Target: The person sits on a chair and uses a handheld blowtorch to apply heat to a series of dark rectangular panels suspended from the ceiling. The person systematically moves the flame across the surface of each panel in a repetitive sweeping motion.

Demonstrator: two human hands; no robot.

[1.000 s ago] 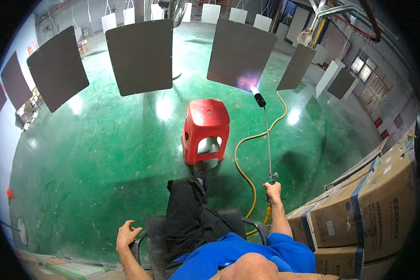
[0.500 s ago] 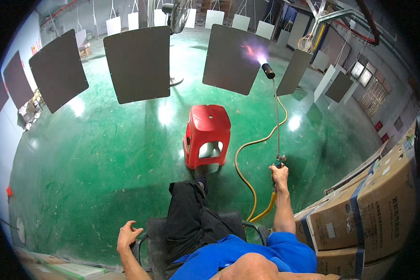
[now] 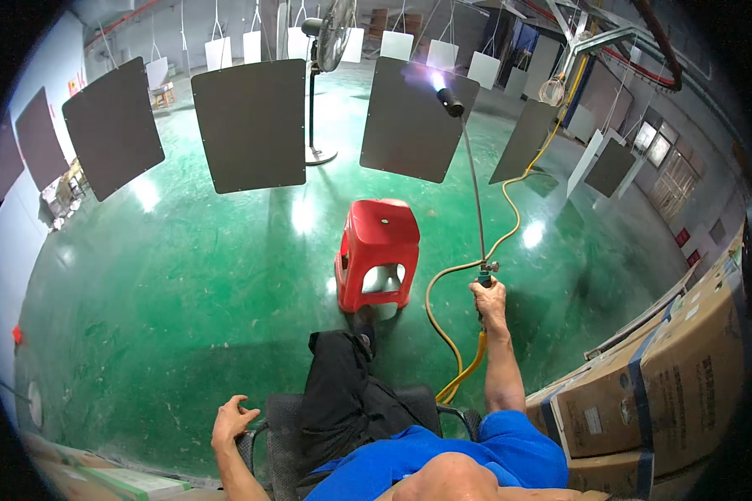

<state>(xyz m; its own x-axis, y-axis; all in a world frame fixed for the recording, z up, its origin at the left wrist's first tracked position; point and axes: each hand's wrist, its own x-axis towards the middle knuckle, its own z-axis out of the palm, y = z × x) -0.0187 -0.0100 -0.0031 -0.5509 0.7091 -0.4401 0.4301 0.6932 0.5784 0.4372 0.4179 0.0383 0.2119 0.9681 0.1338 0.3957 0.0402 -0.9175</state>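
Observation:
My right hand (image 3: 490, 302) is wrapped round the handle of a long gas torch (image 3: 474, 196). The torch's black nozzle (image 3: 450, 103) points up and away, with a violet-white flame (image 3: 437, 81) at its mouth. That flame lies in front of a dark hanging panel (image 3: 414, 134) with rounded corners; whether it touches the panel I cannot tell. From the handle a yellow hose (image 3: 475, 363) loops down and then away across the floor. My left hand (image 3: 231, 419) rests by the chair's left armrest (image 3: 255, 434), fingers loosely apart, holding nothing.
More dark panels (image 3: 251, 125) hang in a row ahead. A red plastic stool (image 3: 380, 242) stands on the green floor (image 3: 167, 309) before me. Behind the panels is a standing fan (image 3: 336, 37). Cardboard boxes (image 3: 602, 409) are stacked at my right.
The torch nozzle and flame have swung left across the panel, and my right hand has shifted slightly left and up. The whole view has tilted a little. My left hand stays by the armrest.

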